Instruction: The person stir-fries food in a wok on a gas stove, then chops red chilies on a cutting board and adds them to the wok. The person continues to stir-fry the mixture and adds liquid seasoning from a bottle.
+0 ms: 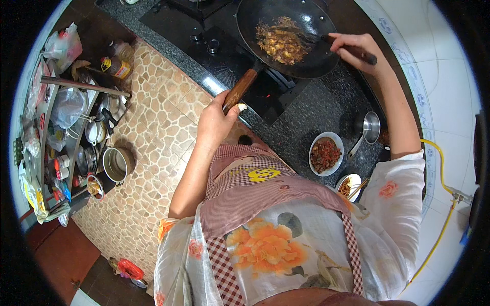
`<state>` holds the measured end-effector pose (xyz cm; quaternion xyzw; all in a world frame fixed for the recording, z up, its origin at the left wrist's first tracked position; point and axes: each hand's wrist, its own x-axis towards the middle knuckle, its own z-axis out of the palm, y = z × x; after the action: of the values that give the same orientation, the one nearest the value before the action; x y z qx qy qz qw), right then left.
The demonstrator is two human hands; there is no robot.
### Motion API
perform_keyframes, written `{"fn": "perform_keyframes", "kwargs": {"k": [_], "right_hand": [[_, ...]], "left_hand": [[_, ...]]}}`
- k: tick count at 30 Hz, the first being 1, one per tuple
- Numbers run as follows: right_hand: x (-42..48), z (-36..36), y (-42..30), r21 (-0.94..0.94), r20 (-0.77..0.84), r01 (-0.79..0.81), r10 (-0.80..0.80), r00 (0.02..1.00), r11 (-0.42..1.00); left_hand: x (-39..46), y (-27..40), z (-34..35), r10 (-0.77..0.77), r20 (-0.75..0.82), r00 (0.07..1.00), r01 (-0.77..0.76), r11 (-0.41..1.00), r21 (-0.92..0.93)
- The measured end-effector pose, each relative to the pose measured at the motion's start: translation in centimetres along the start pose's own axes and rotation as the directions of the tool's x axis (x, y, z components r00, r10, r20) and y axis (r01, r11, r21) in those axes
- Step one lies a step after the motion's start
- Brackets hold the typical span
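Observation:
A dark wok (314,34) sits on the black glass gas hob (275,103), its wooden handle (240,88) pointing toward me. My left hand (217,124) is wrapped around that handle. In the wok lies a heap of chopped, browned food with yellow bits (285,48). My right hand (358,49) grips the dark wooden handle of a spatula (363,55); its metal blade rests in the food and is partly covered by it. Nearest to my right forearm on the counter are a small steel ladle (371,128) and a white bowl of chopped red and brown food (325,155).
A smaller white bowl with chopsticks (349,187) stands on the granite counter (325,105) close to my body. Yellow hose (440,153) runs along the tiled wall at right. At left, a metal rack (86,86) holds pans and bags; oil bottles (116,68) stand beyond it.

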<state>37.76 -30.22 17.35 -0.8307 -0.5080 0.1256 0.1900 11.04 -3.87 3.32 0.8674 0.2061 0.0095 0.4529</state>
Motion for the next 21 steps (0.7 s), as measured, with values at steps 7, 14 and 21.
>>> {"fn": "perform_keyframes", "kwargs": {"k": [7, 14, 21], "right_hand": [[1.7, 0.4, 1.2, -0.034, -0.096, 0.196, -0.198, 0.975, 0.98], [0.2, 3.9, -1.3, -0.002, -0.195, 0.058, -0.058, 0.979, 0.998], [-1.4, 4.2, -0.1, 0.046, -0.309, 0.059, -0.042, 0.95, 0.997]], "left_hand": [[0.1, -0.1, 0.1, -0.013, 0.015, 1.0, 0.013, 1.0, -0.024], [0.2, 0.0, 0.3, -0.002, 0.025, 1.0, 0.002, 1.0, -0.01], [0.2, -0.4, 0.3, -0.017, 0.0, 1.0, 0.017, 1.0, 0.008]]}}
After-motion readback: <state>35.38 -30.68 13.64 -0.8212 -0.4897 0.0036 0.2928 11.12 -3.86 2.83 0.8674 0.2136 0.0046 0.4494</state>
